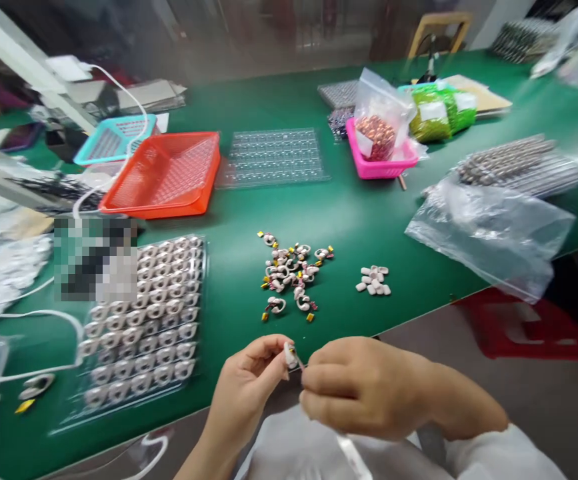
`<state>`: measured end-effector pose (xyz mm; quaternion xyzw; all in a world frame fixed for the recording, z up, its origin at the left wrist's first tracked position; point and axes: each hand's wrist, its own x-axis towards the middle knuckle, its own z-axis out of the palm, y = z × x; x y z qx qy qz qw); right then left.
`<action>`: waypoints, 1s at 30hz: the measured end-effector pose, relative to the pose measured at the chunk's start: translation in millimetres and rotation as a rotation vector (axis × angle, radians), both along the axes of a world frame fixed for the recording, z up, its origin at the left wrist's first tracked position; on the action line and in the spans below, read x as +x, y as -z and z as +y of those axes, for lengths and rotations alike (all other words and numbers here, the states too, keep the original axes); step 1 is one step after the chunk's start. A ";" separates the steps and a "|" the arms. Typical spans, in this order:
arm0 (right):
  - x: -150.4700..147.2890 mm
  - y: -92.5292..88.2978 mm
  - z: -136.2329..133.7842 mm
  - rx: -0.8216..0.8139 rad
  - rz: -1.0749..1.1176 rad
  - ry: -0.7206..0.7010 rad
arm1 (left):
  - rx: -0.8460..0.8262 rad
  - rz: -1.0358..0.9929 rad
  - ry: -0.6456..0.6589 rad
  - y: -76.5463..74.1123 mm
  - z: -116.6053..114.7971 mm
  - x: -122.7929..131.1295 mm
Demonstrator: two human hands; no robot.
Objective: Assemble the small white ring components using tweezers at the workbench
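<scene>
My left hand [253, 379], closed in a pinch, holds a small white earphone part [290, 355] with a dark and yellow spot on it, over the table's front edge. Close beside it, my right hand [356, 383] is wrapped round a slim tweezers-like tool [353, 456]. Its thin tip meets or nearly meets the part, and its pale flat end sticks out below the hand. Beyond both hands lies a loose pile of white curved earphone parts [289, 270] with yellow tabs. To its right sits a small cluster of white caps [373, 281].
At left, a clear tray [199, 267] holds rows of pale metallic-looking pieces. Behind stand a red basket [169, 208], an empty-looking clear tray [276, 157] and a pink basket [383, 169] with a bag of copper-coloured parts. A plastic bag [493, 227] hangs over the right edge. White cables [33, 373] loop at left.
</scene>
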<state>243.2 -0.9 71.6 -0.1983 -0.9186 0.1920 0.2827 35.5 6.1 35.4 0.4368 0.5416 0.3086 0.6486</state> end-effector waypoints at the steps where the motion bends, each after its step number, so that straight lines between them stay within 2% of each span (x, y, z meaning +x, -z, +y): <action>1: -0.7 1.1 -1.4 0.016 0.035 0.002 | 0.011 0.009 -0.008 1.7 0.0 2.6; 3: 5.2 3.7 -5.1 -0.039 0.178 0.035 | 0.028 0.018 -0.020 5.3 0.5 7.3; 5: 22.2 6.3 -10.8 -0.169 0.344 0.164 | 0.039 0.031 -0.016 8.9 2.3 9.6; 7: 49.0 9.7 -16.4 -0.301 0.423 0.456 | 0.045 0.056 0.011 12.7 5.6 8.8; 10: 94.6 19.1 -16.2 -0.322 0.298 0.997 | 0.054 0.091 0.060 17.2 11.1 5.6; 11: 107.4 23.6 -13.3 -0.304 0.209 1.091 | 0.059 0.098 0.064 18.0 12.4 5.4; 12: 117.7 28.6 -9.3 -0.291 0.129 1.123 | 0.062 0.102 0.061 18.3 13.3 6.0; 14: 130.0 39.4 0.1 -0.290 -0.011 1.093 | 0.065 0.103 0.043 17.7 13.9 8.9; 17: 132.2 54.3 12.4 -0.285 -0.163 1.027 | 0.076 0.103 0.035 15.8 14.1 14.2; 20: 129.0 63.4 20.0 -0.250 -0.202 1.024 | 0.084 0.092 0.021 15.8 15.9 15.5; 23: 125.2 64.1 20.8 -0.201 -0.184 1.057 | 0.071 0.055 0.032 16.2 18.3 13.3; 25: 116.4 60.7 15.6 -0.163 -0.124 1.071 | 0.060 0.015 0.025 15.3 18.6 12.2; 27: 97.9 56.1 6.0 -0.158 0.022 1.026 | 0.045 -0.056 -0.027 13.9 17.2 13.2; 29: 69.3 52.4 -5.2 -0.242 0.241 0.927 | 0.019 -0.169 -0.099 12.8 14.4 16.7; 30: 52.2 51.4 -10.2 -0.335 0.352 0.864 | 0.003 -0.231 -0.134 12.6 12.5 19.0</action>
